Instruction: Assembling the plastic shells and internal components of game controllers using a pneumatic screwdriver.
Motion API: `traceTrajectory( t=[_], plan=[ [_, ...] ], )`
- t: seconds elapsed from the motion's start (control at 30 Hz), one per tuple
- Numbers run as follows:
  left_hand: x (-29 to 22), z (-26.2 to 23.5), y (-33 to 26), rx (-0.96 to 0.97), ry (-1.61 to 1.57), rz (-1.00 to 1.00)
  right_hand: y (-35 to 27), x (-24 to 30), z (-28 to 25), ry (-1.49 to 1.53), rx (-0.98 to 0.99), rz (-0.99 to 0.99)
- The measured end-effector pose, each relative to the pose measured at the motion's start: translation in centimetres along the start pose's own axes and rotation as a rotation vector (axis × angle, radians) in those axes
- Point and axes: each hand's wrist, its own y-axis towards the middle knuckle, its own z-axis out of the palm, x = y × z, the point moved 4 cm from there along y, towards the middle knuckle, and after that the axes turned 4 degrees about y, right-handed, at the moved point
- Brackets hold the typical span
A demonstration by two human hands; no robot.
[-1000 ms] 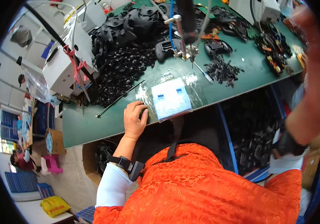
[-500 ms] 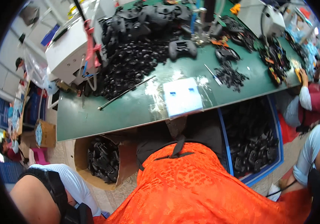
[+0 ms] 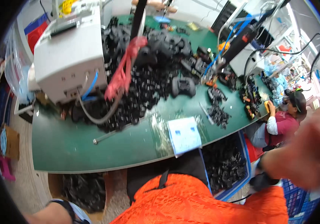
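At the right edge my right hand [image 3: 309, 149] is raised, smeared by motion, and its fingers cannot be made out. It is off the table, with a co-worker behind it. Of my left arm [image 3: 53, 212] only a piece shows at the lower left, and the left hand is out of view. A black game controller shell [image 3: 183, 86] lies on the green table [image 3: 66, 149]. Left of it spreads a heap of small black parts [image 3: 145, 86]. A white sheet [image 3: 185, 136] lies at the table's front edge, with a thin pen-like tool [image 3: 206, 114] and small black pieces [image 3: 219, 115] right of it.
A pale machine box [image 3: 70, 59] stands at the left, beside a pole wrapped in pink cloth [image 3: 124, 71]. A thin metal rod [image 3: 111, 136] lies on the table. A cardboard box [image 3: 107, 190] and a blue-edged bin [image 3: 246, 164] of black parts sit below. A co-worker [image 3: 281, 127] sits right.
The view has turned, so the table sits lower and shifted left. My right hand has come up into view at the right. Less of my left arm shows.
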Motion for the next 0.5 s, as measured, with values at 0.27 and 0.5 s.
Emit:
traceTrajectory(
  t=[0.27,0.5],
  plan=[
    [3.7,18.3,4.2,0.613,-0.068,-0.424,-0.2,-22.6,9.4,-0.436,0.043,0.081],
    [7.4,22.2,-0.3,0.737,-0.126,-0.616,5.6,-29.7,9.0,-0.688,0.182,0.28]
  ],
)
